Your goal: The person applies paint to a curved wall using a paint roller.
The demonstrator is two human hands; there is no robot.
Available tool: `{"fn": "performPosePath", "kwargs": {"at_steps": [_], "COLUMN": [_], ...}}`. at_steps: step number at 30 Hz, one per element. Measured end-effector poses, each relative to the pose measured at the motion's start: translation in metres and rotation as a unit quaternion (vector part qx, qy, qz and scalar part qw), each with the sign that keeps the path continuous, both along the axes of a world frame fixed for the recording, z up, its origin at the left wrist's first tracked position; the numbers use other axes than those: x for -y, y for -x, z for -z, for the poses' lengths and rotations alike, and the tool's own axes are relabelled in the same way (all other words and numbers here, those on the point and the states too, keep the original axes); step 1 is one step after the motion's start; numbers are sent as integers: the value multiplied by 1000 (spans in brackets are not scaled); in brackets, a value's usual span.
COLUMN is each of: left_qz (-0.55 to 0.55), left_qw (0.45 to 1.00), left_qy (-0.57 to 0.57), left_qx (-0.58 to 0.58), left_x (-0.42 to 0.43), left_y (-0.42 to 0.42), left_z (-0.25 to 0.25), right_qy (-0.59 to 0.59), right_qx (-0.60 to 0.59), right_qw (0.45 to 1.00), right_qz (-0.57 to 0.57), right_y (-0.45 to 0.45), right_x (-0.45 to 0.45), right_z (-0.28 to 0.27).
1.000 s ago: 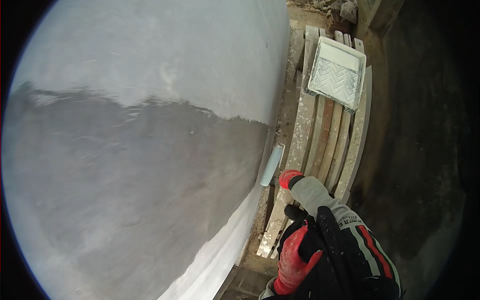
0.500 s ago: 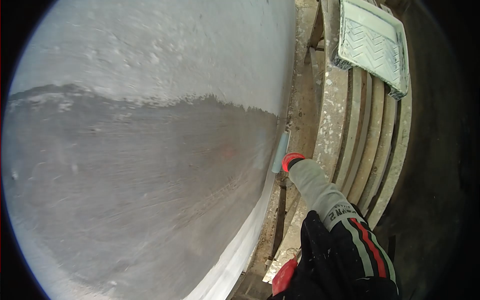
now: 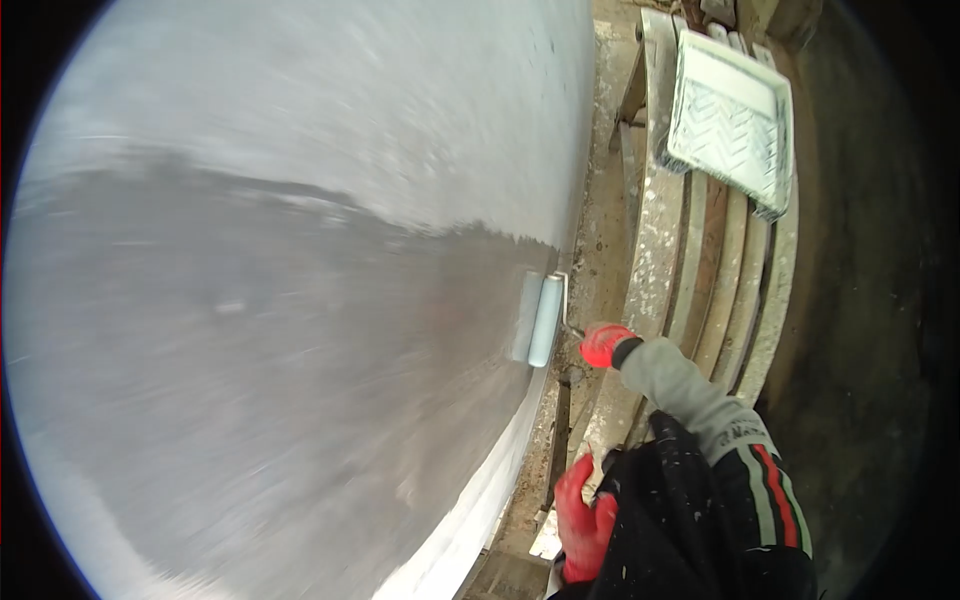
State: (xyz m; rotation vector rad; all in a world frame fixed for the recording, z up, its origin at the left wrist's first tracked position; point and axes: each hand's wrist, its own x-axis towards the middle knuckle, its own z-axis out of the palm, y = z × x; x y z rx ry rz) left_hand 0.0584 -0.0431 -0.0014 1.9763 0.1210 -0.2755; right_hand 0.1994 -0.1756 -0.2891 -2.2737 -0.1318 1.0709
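My right hand (image 3: pixel 606 344), in a red glove, is closed around the handle of a paint roller (image 3: pixel 546 322). The roller's long pale-blue sleeve lies against the grey wall (image 3: pixel 380 330), close to the wall's edge. Beside it on the wall runs a short lighter strip (image 3: pixel 523 316) of wet-looking paint. My left hand (image 3: pixel 583 525), also red-gloved, hangs low near my dark jacket. Its fingers look loosely apart with nothing visible in them, though part of the hand is hidden by the jacket.
A paint tray (image 3: pixel 735 120) with a ribbed, paint-covered bed rests on a paint-spattered slatted wooden bench (image 3: pixel 655 225) to the right. The upper part of the wall carries pale paint (image 3: pixel 400 110) with a ragged lower border. White sheeting (image 3: pixel 450 530) lines the wall's lower edge.
My right hand and the roller have shifted slightly down, and more of the roller frame shows. A light strip now shows on the wall. My left hand has come further into view.
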Motion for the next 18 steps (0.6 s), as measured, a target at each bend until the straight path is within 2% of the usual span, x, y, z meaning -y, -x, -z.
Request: {"fn": "performPosePath", "kwargs": {"at_steps": [2,5,7,8,10,11,12,14,16,18], "left_qz": [-67,-149,-84,-90,-4,28,24,17,29,19], "left_qw": [998,989,993,993,996,998,999,997,998,992], "left_qy": [16,24,55,56,71,41,41,75,59,125], "left_qx": [1,-5,-56,-43,-59,-37,-17,8,10,15], "left_x": [7,23,27,26,24,28,34,46,53,66], "left_y": [5,34,45,47,45,35,30,26,14,7], "left_z": [-13,-55,-104,-128,-179,-206,-231,-278,-323,-375], "right_qy": [-25,-72,-81,-94,-124,-145,-142,-208,-209,-201], "right_qx": [-49,-24,-13,-2,37,41,44,142,157,145], "right_qw": [993,991,991,989,987,981,983,958,957,961], "right_qz": [108,108,109,110,94,120,110,138,123,123], "right_y": [10,28,31,36,44,51,54,75,85,95], "right_x": [18,50,73,82,99,106,113,121,129,131], "right_z": [-92,-224,-332,-379,-461,-505,-553,-602,-672,-734]}}
